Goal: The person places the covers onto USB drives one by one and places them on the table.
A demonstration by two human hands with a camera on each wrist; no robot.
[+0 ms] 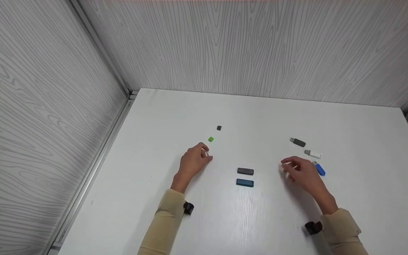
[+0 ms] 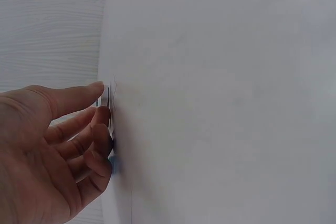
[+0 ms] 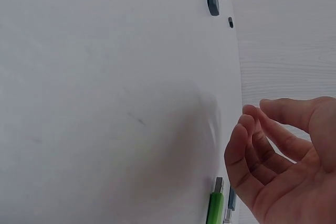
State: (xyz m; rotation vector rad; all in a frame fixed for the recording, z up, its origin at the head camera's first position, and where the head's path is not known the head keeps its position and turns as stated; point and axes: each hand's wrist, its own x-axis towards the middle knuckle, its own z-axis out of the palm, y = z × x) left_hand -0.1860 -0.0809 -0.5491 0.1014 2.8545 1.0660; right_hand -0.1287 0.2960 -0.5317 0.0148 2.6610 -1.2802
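My left hand [image 1: 193, 161] is low over the white table, pinching a small pale piece [image 2: 105, 96] between thumb and forefinger; the fingers hide much of it. Just beyond it lie a small green cap [image 1: 211, 139] and a small black cap [image 1: 219, 128]. My right hand [image 1: 301, 171] holds nothing, its fingers loosely bent, thumb close to the fingertips. Beside it is a blue USB stick [image 1: 319, 168]; a white USB stick [image 1: 313, 154] and a black USB stick [image 1: 298, 142] lie farther back, metal plugs bare. In the right wrist view, a USB stick [image 3: 215, 208] looks green.
Between the hands, a dark grey USB stick [image 1: 245, 171] and a teal USB stick [image 1: 245, 182] lie side by side, no plugs showing. Wood-grain panels [image 1: 218, 49] rise behind the table [image 1: 278, 117] and at its left.
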